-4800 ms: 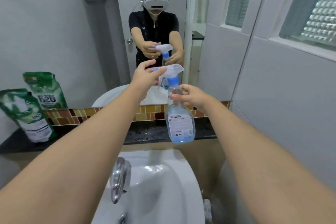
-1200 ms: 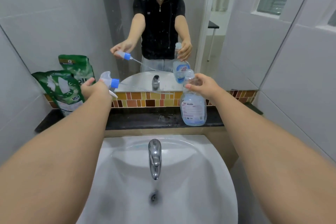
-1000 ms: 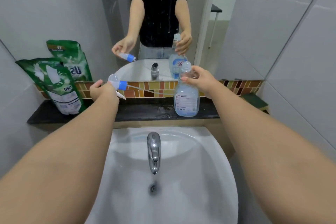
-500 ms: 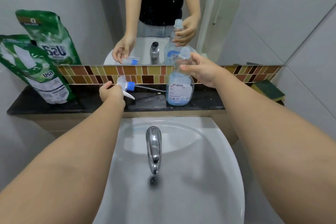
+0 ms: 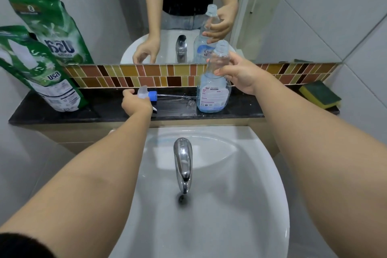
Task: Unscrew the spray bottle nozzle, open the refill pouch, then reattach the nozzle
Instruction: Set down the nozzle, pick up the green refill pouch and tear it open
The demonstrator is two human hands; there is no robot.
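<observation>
Bottle [image 5: 213,92]: upright on tabletop [image 5: 104,111], uncapped, blue liquid low.
Right hand [image 5: 240,75]: fingers curled round bottle neck.
Left hand [image 5: 136,104]: left of bottle, fingers holding nozzle [image 5: 147,94].
Pouch [image 5: 41,77]: far left of bottle.

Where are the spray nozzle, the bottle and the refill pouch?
spray nozzle [image 5: 152,95]: head view, on its blue collar.
bottle [image 5: 211,94]: head view, on its label.
refill pouch [image 5: 52,88]: head view, on its printed front.

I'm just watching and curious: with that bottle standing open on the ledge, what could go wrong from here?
The uncapped spray bottle stands near the ledge's front edge, held only at its neck by the right hand; a nudge might tip it into the sink. The nozzle under the left hand could drip from its tube.
</observation>
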